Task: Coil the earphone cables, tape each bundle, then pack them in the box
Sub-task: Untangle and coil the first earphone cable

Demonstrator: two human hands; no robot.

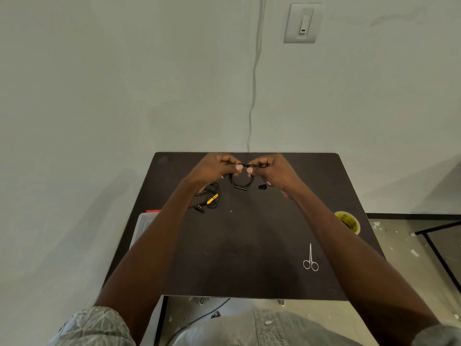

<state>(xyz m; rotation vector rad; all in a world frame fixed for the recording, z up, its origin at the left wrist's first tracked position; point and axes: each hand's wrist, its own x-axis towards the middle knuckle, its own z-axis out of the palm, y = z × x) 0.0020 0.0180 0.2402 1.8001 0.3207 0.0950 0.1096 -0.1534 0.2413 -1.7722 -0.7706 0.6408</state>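
Black earphone cable point(241, 181): coil hung above far worktop point(249, 240), strand pinched crosswise between left hand point(216, 168) and right hand point(272, 171). Tape roll point(348, 222) lies nearer the right hand; scissors point(310, 260) nearer still.

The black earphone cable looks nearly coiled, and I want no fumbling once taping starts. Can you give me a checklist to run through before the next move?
1. Coil held: ok. The left hand and right hand both pinch the black earphone cable, its loop hanging between them.
2. Loose end tucked: not ok. One earbud dangles outside the loop.
3. Tape within reach: ok. The yellow tape roll sits at the table's right edge.
4. Scissors ready: ok. The scissors lie near the right forearm.
5. Free hand for tape: not ok, both are occupied.
6. Box open: cannot tell. The clear box is mostly hidden by the left arm.
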